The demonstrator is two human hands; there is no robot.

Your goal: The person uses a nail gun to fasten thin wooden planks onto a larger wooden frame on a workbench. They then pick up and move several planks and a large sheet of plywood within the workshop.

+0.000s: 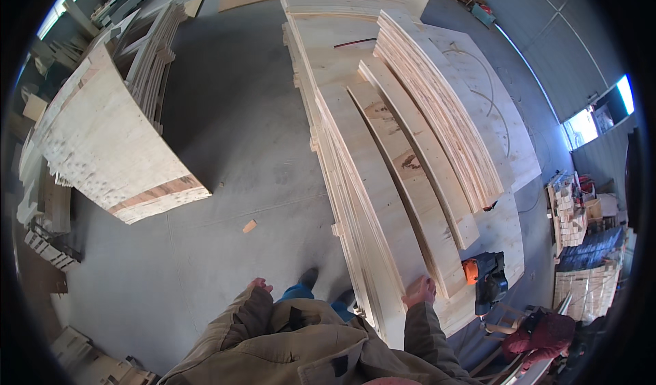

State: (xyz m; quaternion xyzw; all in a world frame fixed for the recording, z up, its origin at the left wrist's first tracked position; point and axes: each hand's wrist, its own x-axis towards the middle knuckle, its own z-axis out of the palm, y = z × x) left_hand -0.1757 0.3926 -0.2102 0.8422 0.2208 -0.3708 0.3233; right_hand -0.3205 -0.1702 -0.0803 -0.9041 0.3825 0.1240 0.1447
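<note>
My right hand (420,291) is at the near end of a long wooden board (410,159), its fingers curled against the end. This board has raised edges and dark knots, and lies on a broad stack of plywood sheets (335,91). My left hand (260,284) hangs over the floor beside the stack, fingers loosely bent, with nothing visible in it. A black and orange power tool (485,279), which looks like a nail gun, rests on the plywood to the right of the board. Farther right lies a curved pile of long wooden strips (444,104).
On the left stands a large curved plywood panel (116,132) with wooden framing behind it. A small wood offcut (249,226) lies on the grey floor (225,145). Wrapped stacks of timber (588,293) stand at the right. A person in a dark red top (547,337) is at the lower right.
</note>
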